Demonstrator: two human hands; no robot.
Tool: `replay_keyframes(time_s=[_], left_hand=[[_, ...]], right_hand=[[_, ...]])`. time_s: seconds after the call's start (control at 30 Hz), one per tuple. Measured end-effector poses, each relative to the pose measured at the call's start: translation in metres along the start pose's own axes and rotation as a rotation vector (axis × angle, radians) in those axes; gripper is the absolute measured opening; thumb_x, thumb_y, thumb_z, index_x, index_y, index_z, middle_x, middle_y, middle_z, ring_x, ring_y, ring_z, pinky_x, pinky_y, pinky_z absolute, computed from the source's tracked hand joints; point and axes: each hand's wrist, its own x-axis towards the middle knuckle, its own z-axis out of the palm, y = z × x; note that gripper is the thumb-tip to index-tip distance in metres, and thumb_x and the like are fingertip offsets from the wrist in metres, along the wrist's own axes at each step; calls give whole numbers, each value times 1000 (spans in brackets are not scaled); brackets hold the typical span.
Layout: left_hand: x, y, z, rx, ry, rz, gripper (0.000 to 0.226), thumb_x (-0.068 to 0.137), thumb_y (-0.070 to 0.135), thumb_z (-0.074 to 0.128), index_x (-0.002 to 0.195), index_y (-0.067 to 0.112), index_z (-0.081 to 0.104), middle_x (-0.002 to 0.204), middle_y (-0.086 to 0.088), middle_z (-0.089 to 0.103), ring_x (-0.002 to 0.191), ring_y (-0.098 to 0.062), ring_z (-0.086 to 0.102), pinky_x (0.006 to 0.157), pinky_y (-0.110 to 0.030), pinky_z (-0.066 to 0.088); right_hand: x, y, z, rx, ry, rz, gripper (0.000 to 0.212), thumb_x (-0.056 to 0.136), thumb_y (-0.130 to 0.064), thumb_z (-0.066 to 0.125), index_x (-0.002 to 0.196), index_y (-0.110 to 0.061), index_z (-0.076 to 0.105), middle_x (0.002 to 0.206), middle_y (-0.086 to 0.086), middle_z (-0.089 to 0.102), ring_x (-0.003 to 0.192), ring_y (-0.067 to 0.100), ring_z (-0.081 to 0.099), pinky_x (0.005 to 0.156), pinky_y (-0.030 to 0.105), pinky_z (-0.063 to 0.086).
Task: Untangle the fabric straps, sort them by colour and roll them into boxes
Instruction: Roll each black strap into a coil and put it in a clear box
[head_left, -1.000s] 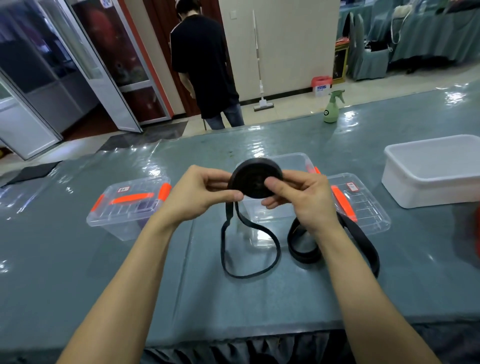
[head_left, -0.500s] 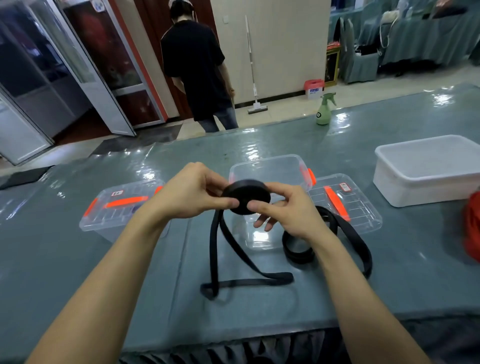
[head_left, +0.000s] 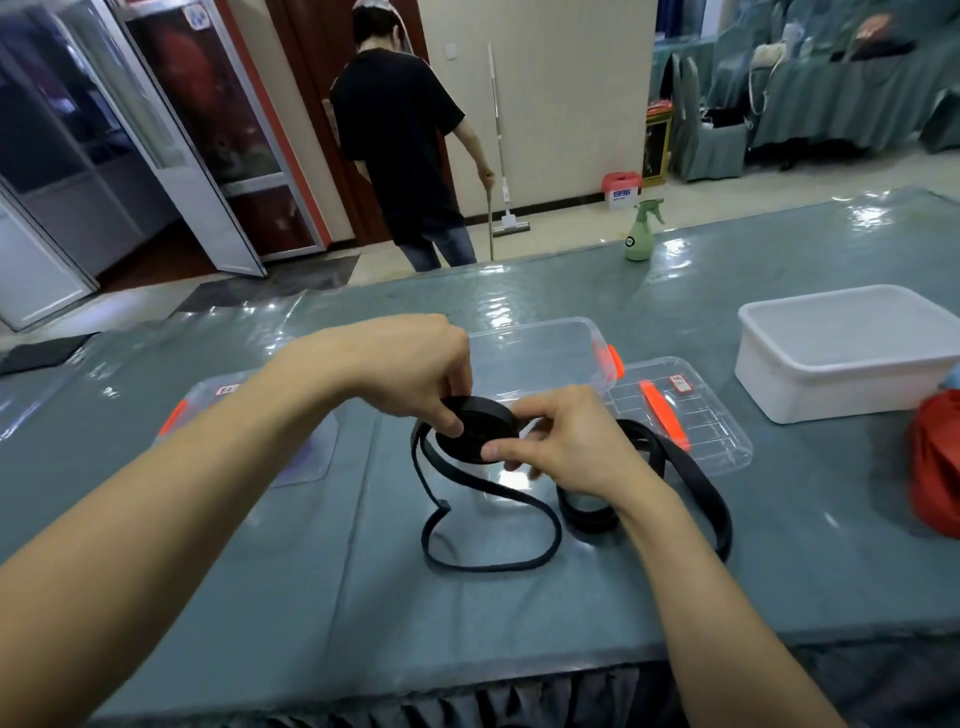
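Observation:
A black strap roll (head_left: 475, 428) is held just above the table in front of an open clear box (head_left: 540, 353). My left hand (head_left: 410, 374) pinches the roll from above at its left side. My right hand (head_left: 566, 447) grips its right edge with thumb and fingers. The strap's loose tail (head_left: 488, 525) hangs from the roll and loops on the table. A second black strap (head_left: 691, 483) lies curled to the right, partly behind my right wrist.
A closed clear box with orange latches (head_left: 208, 400) sits left, behind my left arm. A clear lid (head_left: 691, 415) lies right of the open box. Further right stand a white tub (head_left: 841, 353) and red fabric (head_left: 935, 462). A green spray bottle (head_left: 641, 231) stands at the far edge; a person with a mop (head_left: 405, 150) is beyond.
The roll has tipped from upright to nearly flat and dropped lower. My left hand has shifted over its top. The loose tail has been drawn in and its loop has changed shape.

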Motion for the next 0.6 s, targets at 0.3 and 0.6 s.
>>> replay_keyframes(time_s=[0.3, 0.6], left_hand=[[3, -21, 20, -574, 357, 16, 20, 82, 40, 94, 98, 30, 88, 81, 15, 82, 76, -3, 77, 73, -24, 60], [13, 6, 80, -1353, 740, -42, 32, 77, 35, 95, 107, 33, 87, 106, -1, 85, 104, -20, 83, 90, -27, 64]], right_hand=[[4, 5, -10, 399, 179, -32, 14, 81, -20, 96, 93, -23, 88, 74, 8, 80, 60, 29, 79, 61, 29, 64], [14, 2, -4, 884, 325, -65, 27, 77, -30, 97, 98, -16, 88, 92, 18, 82, 65, 25, 79, 64, 31, 65]])
